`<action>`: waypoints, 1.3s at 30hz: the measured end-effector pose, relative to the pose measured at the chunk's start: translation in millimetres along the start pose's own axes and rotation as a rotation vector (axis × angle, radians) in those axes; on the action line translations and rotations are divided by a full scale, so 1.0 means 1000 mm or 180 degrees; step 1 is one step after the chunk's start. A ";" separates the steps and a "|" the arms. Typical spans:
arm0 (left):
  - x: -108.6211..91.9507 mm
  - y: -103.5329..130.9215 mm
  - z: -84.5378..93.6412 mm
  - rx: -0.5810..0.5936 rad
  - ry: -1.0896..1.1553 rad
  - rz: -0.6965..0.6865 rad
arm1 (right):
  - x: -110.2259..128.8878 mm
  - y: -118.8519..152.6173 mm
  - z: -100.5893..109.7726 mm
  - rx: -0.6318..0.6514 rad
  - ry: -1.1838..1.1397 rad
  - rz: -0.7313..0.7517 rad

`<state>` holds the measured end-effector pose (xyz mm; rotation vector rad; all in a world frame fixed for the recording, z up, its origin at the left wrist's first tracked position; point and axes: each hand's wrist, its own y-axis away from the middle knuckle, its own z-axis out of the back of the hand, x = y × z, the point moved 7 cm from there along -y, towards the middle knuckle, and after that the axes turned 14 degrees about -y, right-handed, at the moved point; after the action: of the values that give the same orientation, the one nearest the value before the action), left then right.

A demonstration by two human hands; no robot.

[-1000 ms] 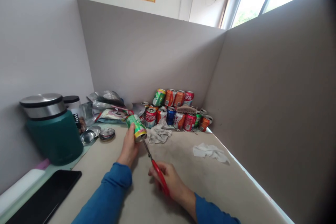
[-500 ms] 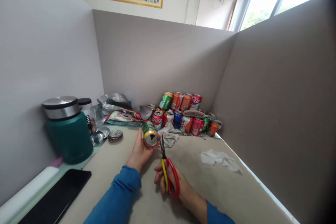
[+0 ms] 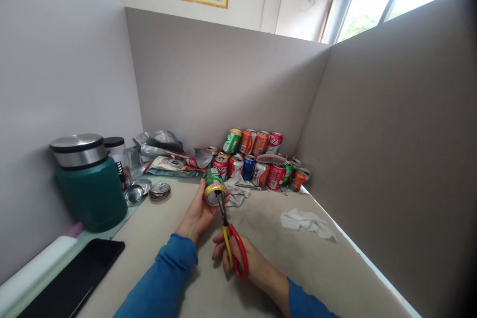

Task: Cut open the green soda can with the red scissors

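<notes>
A green and yellow can [image 3: 214, 181] lies tilted in my left hand [image 3: 197, 216], its top with the drinking hole facing me. My fingers are wrapped round its lower side. My right hand [image 3: 238, 253] grips scissors [image 3: 244, 253] with one red and one yellow handle. The scissor blades point up and away from me, and their tips are at the can's opening. How far the tips reach inside cannot be made out. Behind the can, a crumpled white cloth [image 3: 238, 194] lies on the table.
Cans [image 3: 261, 174] stand stacked in two rows at the back. Flattened metal and packets [image 3: 175, 164] lie left of them, near loose can ends [image 3: 160, 191]. A teal jar [image 3: 89, 194] and black phone [image 3: 74, 278] are at left, a white tissue [image 3: 307, 223] at right.
The scissors have moved left, and their tips have gone from beside the can to its opening. My left hand still holds the can. The whole view has shifted slightly.
</notes>
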<state>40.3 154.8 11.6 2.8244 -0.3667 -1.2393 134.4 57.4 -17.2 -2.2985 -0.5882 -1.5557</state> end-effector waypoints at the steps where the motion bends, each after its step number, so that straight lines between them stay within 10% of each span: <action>1: 0.000 0.000 0.000 0.0016 -0.0033 -0.0026 | -0.001 -0.001 0.001 -0.0002 -0.0002 -0.0008; 39: -0.003 0.007 -0.005 0.0438 -0.1158 -0.0317 | -0.010 -0.001 0.010 -0.0249 -0.0107 0.0064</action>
<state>41.0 148.1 18.1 2.7468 -0.3366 -1.8222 138.9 60.8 -29.6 -2.3848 -0.5198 -1.5599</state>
